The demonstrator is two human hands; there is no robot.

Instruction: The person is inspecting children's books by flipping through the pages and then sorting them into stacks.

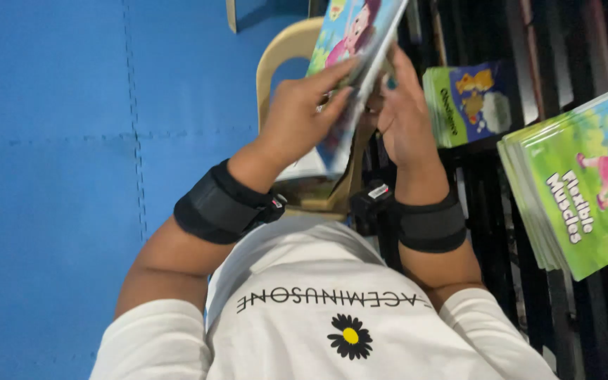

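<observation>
Both of my hands hold a stack of thin picture books [352, 32] on edge above a tan plastic chair [284, 53]. My left hand [302, 112] presses flat against the colourful front cover, fingers spread along it. On the other side of the stack, my right hand [401, 109] grips the books from behind. Each wrist wears a black strap. More books lie flat on the chair seat below the stack, mostly hidden by my hands.
A dark slatted shelf [487, 183] runs down the right side. On it lie a small pile of green-covered books [467, 102] and a larger pile of green books [585, 176] at the far right. Blue foam mats [58, 176] cover the floor on the left.
</observation>
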